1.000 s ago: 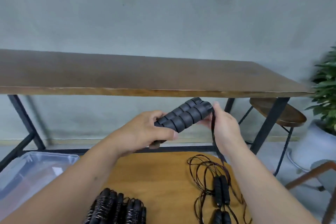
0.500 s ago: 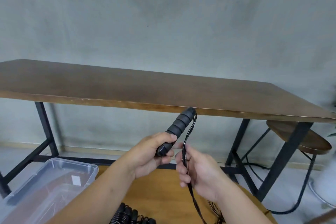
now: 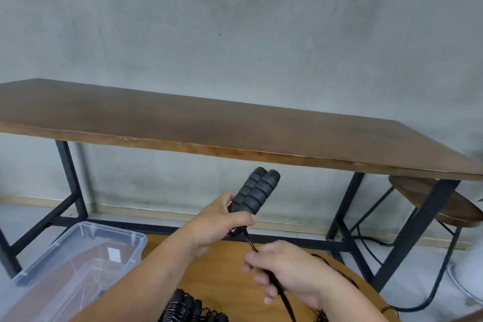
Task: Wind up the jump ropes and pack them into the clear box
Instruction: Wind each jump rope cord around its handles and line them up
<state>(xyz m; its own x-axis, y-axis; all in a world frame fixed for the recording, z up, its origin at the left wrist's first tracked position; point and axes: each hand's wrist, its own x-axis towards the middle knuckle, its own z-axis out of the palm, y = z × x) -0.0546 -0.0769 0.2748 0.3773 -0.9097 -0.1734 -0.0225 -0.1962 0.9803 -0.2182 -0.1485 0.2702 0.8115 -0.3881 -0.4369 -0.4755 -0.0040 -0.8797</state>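
Near the middle of the frame, the left hand held a pair of black ridged foam jump-rope handles side by side, its grip closed around their lower ends so that the free ends pointed up and slightly right toward the edge of the long dark wooden table. From the bottom of the handles, a thin black cord ran down and to the right into the right hand. That hand's grip was closed on the cord, the strand passing between thumb and curled fingers and continuing out below the hand toward the lower edge of the frame.

Both hands hovered above a round, light wooden surface in the lower centre. At the bottom edge of the frame, on that surface, lay a bundle of wound ropes with black handles, partly cut off from view. A loose tangle of dark cord showed on the surface just right of the right hand.

The clear box sat at the lower left, beside the round surface, open at the top; a small white label was visible inside it. At the right edge stood a dark wooden stool under the table's black metal legs, with a black cable trailing across the floor beneath.
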